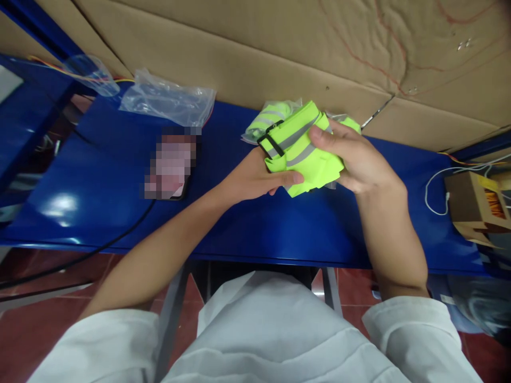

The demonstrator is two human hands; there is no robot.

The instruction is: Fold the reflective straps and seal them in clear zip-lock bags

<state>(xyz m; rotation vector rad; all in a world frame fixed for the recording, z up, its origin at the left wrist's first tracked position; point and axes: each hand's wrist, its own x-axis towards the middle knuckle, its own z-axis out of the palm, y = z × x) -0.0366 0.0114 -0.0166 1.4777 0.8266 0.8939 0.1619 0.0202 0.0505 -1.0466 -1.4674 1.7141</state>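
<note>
Both my hands grip a folded neon-yellow reflective strap [301, 141] with grey stripes and a black buckle, held up over the blue table. My left hand [265, 178] is closed on its lower left edge, with the thumb lying across the front. From the right, my right hand [351, 151] clasps the upper side, thumb pressed on the fabric and fingers hidden behind. Behind the strap, a clear bag with similar neon-yellow material [273, 117] lies against the cardboard. More neon-yellow material [351, 124] shows partly behind my right hand.
On the blue table [247, 234] lie a blurred-out phone [171, 167], clear plastic bags [170, 98] and a transparent cup [93, 74]. A black cable [120, 234] crosses the left front edge. To the right are a white cable [433, 181] and a small cardboard box [475, 199]. Cardboard [239, 48] walls the back.
</note>
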